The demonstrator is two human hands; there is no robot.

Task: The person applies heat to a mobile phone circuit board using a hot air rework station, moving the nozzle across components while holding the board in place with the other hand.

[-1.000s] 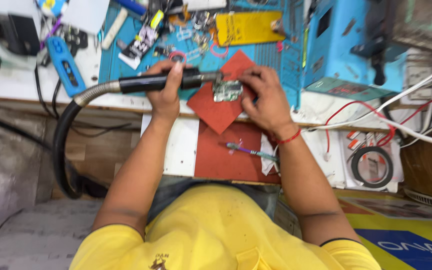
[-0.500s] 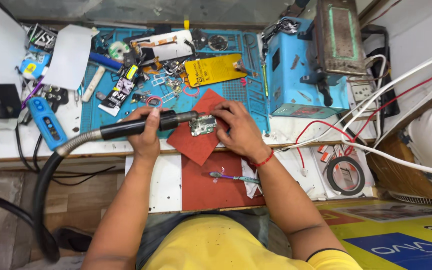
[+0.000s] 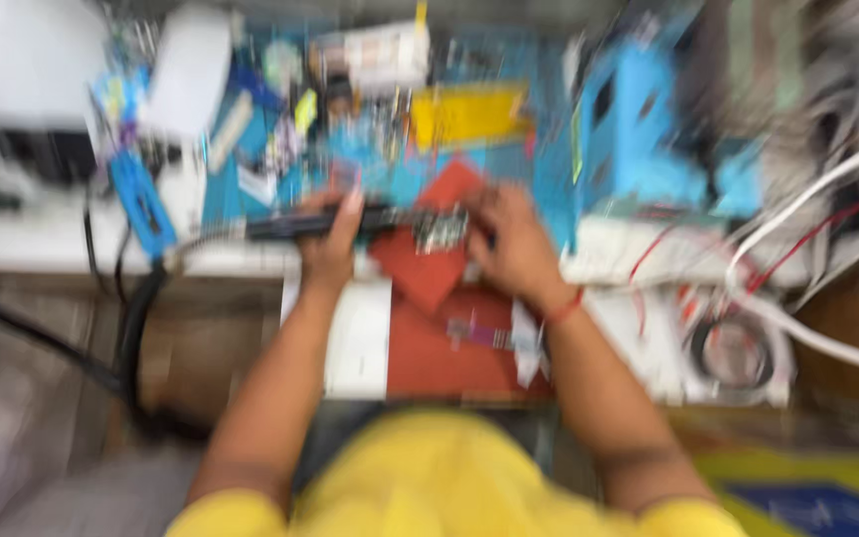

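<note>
The view is heavily blurred. My left hand (image 3: 332, 244) grips a black wand-shaped tool (image 3: 315, 224) with a thick black hose running off to the left. Its tip points right at a small circuit board (image 3: 439, 231). That board lies on a red mat (image 3: 428, 268) set at an angle on the blue work mat (image 3: 509, 169). My right hand (image 3: 511, 244) rests at the board's right side, fingers on it, with a red band at the wrist.
A blue machine (image 3: 648, 139) stands right of the mat. A yellow flat item (image 3: 464, 117) lies behind the board. A blue handheld device (image 3: 139, 204) sits at left. White and red cables (image 3: 807, 219) cross the right side. Tweezers (image 3: 479, 333) lie on a lower red pad.
The camera has shifted and the picture has gone blurry. Both hands stay on the tool and the board in much the same pose.
</note>
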